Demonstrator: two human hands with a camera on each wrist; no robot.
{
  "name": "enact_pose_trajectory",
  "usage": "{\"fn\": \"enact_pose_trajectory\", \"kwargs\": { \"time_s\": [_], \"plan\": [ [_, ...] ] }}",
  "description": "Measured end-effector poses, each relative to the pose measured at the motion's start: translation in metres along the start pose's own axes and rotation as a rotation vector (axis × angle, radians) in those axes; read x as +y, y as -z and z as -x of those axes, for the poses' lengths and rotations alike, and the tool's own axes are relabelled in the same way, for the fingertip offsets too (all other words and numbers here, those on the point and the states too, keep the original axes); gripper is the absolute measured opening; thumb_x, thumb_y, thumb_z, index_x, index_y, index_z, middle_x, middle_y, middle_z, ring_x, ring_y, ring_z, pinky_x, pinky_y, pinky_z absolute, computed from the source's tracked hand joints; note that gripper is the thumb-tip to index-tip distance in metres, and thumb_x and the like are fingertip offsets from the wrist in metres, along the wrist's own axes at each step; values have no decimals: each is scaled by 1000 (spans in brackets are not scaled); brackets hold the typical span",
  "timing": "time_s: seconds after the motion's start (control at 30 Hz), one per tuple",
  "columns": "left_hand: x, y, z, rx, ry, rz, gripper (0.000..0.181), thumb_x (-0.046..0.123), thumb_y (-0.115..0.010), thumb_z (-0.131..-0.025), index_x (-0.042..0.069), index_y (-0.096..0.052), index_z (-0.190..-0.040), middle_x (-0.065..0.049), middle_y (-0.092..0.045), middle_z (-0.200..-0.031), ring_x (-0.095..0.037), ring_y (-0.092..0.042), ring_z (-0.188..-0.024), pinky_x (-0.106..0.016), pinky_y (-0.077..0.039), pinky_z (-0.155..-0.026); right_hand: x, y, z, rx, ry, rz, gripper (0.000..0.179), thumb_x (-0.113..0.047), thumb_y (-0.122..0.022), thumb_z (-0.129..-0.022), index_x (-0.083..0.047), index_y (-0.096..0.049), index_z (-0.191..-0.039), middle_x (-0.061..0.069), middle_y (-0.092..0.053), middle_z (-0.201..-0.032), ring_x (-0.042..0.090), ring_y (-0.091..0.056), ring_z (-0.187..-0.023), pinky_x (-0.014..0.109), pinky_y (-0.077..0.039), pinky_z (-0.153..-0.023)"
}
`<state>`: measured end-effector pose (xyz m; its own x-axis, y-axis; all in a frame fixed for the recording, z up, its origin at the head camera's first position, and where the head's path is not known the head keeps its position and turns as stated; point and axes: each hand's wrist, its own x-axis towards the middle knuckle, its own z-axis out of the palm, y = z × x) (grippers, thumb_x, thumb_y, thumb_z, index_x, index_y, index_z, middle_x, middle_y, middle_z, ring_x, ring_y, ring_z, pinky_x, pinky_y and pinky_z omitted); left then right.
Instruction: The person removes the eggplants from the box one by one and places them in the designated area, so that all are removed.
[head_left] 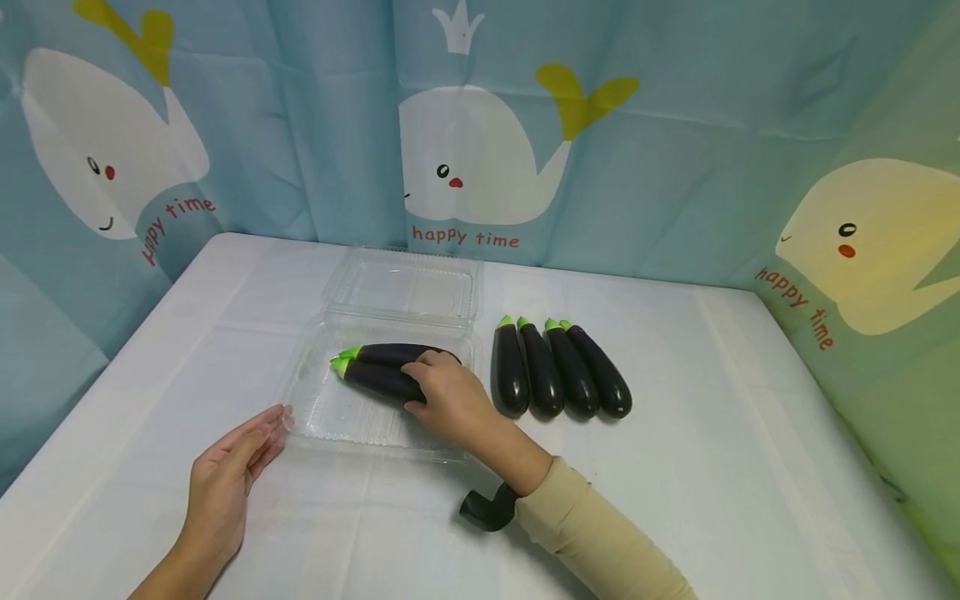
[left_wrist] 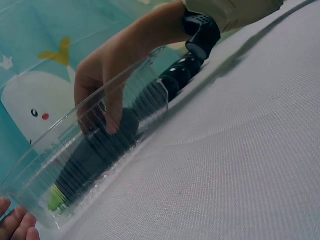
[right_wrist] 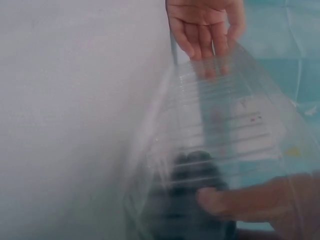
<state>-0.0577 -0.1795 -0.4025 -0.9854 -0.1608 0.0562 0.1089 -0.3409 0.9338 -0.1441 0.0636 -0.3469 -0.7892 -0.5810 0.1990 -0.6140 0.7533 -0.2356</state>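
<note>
A clear plastic clamshell box (head_left: 315, 417) lies with its lid folded back on the table. Inside it, two dark eggplants lie side by side, the far eggplant (head_left: 397, 353) and the near eggplant (head_left: 378, 379), their green stems to the left. My right hand (head_left: 450, 396) reaches over the box's right side and grips the near eggplant by its thick end, thumb on the near side in the left wrist view. At the box's left wall, my left hand (head_left: 225, 483) touches the plastic with its fingertips. Those fingers look fairly straight in the right wrist view.
Several eggplants (head_left: 558, 371) lie in a row right of the box, stems pointing away. The lid (head_left: 405, 287) reaches toward the back edge of the white-covered table (head_left: 712, 467). Behind hangs a blue curtain (head_left: 337, 125) with whale prints. A black device (head_left: 487, 507) sits at the right wrist.
</note>
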Motion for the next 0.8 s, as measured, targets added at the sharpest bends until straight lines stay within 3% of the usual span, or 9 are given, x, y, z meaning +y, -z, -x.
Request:
{"fn": "enact_pose_trajectory", "kwargs": {
  "time_s": [0.33, 0.53, 0.8],
  "plan": [
    [1, -1, 0, 11, 14, -1, 24, 9, -51, -95, 0, -64, -113, -1, -65, -110, -10, -60, -102, -22, -48, -85, -1, -3, 1, 34, 26, 56, 43, -14, -79, -72, -6, -64, -111, 6, -58, -101, 20, -55, -93, 29, -53, -74],
    [2, -1, -1, 5, 9, 6, 23, 8, -51, -95, 0, -64, -113, -1, -65, -109, -10, -60, -102, -22, -48, -85, 1, 14, 4, 76, 6, -88, 44, -16, -79, -72, -5, -64, -112, 6, -58, -101, 18, -54, -92, 27, -51, -74],
    [1, 0, -1, -2, -2, 18, 22, 6, -50, -95, 4, -66, -109, -1, -65, -110, -10, -60, -101, -21, -48, -84, 12, 42, 16, 115, -81, -237, 44, -18, -78, -73, -7, -64, -113, 3, -59, -104, 16, -56, -93, 27, -51, -74]
  ]
}}
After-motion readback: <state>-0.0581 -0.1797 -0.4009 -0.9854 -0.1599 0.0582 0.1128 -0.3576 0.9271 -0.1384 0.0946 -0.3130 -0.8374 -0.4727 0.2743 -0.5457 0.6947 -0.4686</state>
